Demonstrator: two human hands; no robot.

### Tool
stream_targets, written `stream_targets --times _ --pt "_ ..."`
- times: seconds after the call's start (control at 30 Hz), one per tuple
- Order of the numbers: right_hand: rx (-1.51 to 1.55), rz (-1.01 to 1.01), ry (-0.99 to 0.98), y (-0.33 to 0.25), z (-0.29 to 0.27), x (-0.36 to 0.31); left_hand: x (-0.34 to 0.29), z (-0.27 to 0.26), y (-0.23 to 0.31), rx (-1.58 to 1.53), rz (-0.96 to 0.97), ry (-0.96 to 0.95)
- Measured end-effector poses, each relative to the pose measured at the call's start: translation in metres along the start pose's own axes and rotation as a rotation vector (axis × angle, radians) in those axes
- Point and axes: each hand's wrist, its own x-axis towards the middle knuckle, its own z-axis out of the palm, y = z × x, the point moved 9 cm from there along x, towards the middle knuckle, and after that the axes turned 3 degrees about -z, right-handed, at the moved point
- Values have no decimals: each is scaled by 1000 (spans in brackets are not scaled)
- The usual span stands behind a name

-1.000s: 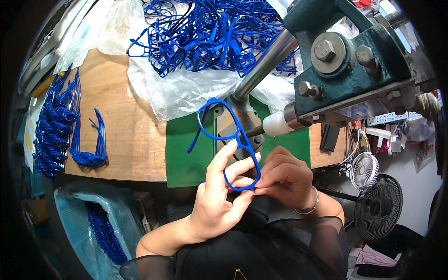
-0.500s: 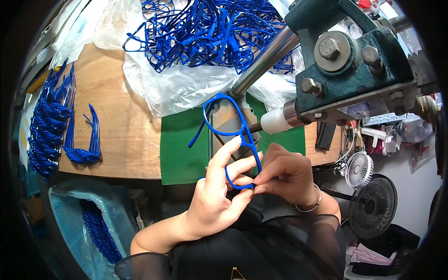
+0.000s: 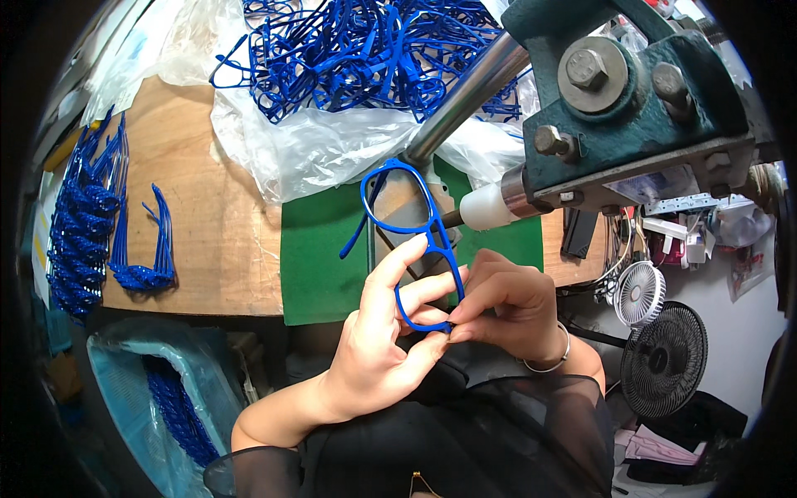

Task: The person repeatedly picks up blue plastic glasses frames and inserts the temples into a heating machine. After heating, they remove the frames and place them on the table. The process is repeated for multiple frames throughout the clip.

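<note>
A blue eyeglass frame (image 3: 439, 217) without visible lenses is held up over the front edge of the bench, its two rims one above the other. My left hand (image 3: 374, 347) grips the lower rim, its index finger reaching up by the bridge. At the lower outer corner of that rim, the thumb and index finger of my right hand (image 3: 508, 309) are pinched together. Whether they also hold a small part there is hidden. One temple arm slants down from the upper rim. Just right of the frame is the white-collared tip (image 3: 486, 207) of a bench machine.
The dark green machine head (image 3: 631, 108) with bolts overhangs the right side. A green mat (image 3: 320, 266) lies beneath. Behind are many blue frames (image 3: 349, 62) on plastic sheeting. Stacked frames (image 3: 83, 216) stand at left, above a lined blue basket (image 3: 124, 390). Two fans (image 3: 662, 357) stand right.
The view has shifted slightly. Both hands keep nearly the same grip on the eyeglass frame, with only small finger movement at its lower corner.
</note>
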Motion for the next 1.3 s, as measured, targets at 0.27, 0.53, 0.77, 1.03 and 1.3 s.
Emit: stream_targets --times 0.27,0.53,0.77,1.03,1.3 --pt "180 -39 318 -6 -44 -10 32 0 38 328 254 220" --pt "-91 -735 1189 -112 -158 -41 64 15 31 267 279 169" --pt "43 -831 506 -186 -145 -1 81 13 17 84 204 129" --pt "-61 -836 401 -166 -92 -35 83 18 29 338 147 127" --pt "-36 -739 292 -193 -103 7 71 18 32 513 231 194"
